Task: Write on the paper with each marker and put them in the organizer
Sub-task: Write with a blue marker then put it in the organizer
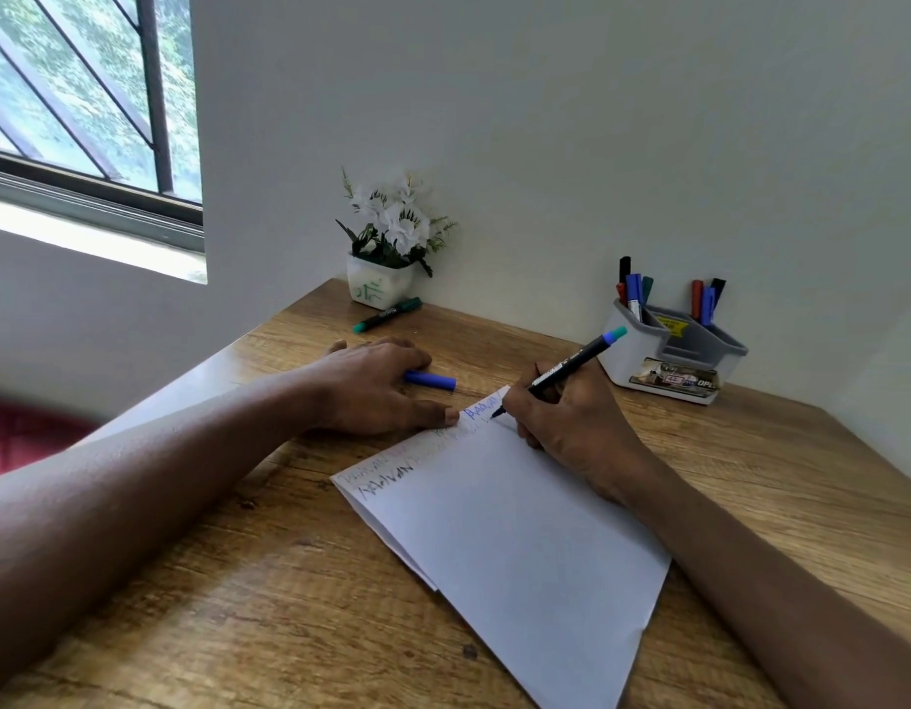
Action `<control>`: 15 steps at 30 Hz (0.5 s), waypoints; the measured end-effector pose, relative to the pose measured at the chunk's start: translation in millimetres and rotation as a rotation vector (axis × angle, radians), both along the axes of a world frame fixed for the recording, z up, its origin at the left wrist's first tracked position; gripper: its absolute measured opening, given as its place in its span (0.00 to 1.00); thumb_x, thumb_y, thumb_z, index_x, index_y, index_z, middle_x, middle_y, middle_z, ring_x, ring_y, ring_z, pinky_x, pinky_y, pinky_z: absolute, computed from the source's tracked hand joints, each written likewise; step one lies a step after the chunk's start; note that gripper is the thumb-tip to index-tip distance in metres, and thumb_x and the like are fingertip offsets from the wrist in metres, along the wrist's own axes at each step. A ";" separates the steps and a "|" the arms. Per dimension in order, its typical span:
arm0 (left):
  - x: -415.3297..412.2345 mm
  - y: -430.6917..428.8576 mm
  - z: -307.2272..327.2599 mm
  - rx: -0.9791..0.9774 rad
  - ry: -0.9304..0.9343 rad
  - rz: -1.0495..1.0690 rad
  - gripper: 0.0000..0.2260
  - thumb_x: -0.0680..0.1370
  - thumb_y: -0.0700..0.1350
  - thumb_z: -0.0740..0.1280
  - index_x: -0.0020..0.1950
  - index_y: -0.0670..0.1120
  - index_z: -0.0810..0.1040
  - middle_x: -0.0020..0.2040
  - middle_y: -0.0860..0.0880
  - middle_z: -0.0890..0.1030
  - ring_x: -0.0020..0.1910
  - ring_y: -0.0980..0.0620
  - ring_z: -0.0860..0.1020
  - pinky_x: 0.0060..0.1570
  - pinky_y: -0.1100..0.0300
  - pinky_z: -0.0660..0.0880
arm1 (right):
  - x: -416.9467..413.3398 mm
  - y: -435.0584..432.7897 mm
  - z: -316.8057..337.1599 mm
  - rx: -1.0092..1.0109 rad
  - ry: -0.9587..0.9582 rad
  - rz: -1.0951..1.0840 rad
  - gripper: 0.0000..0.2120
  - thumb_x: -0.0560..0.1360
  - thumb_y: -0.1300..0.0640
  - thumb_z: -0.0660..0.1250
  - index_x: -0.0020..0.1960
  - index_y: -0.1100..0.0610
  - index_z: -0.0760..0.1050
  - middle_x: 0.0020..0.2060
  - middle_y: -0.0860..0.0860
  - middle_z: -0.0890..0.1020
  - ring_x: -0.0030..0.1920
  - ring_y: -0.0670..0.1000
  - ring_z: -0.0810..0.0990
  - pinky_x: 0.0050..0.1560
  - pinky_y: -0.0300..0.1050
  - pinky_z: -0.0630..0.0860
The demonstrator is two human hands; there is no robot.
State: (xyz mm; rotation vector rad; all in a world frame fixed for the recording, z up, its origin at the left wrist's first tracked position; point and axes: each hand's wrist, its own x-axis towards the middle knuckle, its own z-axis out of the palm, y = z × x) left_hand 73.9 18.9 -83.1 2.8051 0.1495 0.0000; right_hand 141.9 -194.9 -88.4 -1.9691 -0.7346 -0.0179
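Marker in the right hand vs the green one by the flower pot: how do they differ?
The held marker is uncapped and tilted, tip on the paper, gripped by the right hand; the green marker lies flat, capped, untouched. Both have black barrels.

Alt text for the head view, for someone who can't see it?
The right hand grips a blue marker, tip on the far edge of a paper, which the left hand steadies on the desk, a blue cap by its fingers. A green marker lies near a flower pot; an organizer holds several markers.
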 end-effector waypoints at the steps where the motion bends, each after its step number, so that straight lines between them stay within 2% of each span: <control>1: -0.2 0.0 0.2 0.000 0.002 0.001 0.38 0.75 0.72 0.62 0.80 0.54 0.63 0.81 0.52 0.62 0.78 0.49 0.62 0.77 0.42 0.57 | -0.5 0.3 0.1 -0.004 -0.003 0.003 0.11 0.75 0.63 0.70 0.34 0.57 0.75 0.24 0.50 0.79 0.25 0.47 0.75 0.29 0.42 0.73; 15: -1.1 -0.7 0.7 0.004 0.003 -0.001 0.38 0.75 0.71 0.62 0.80 0.54 0.63 0.81 0.53 0.61 0.79 0.49 0.61 0.78 0.43 0.56 | -1.6 2.5 -0.9 -0.004 -0.032 -0.056 0.13 0.73 0.61 0.70 0.32 0.54 0.73 0.22 0.47 0.77 0.23 0.45 0.72 0.30 0.42 0.71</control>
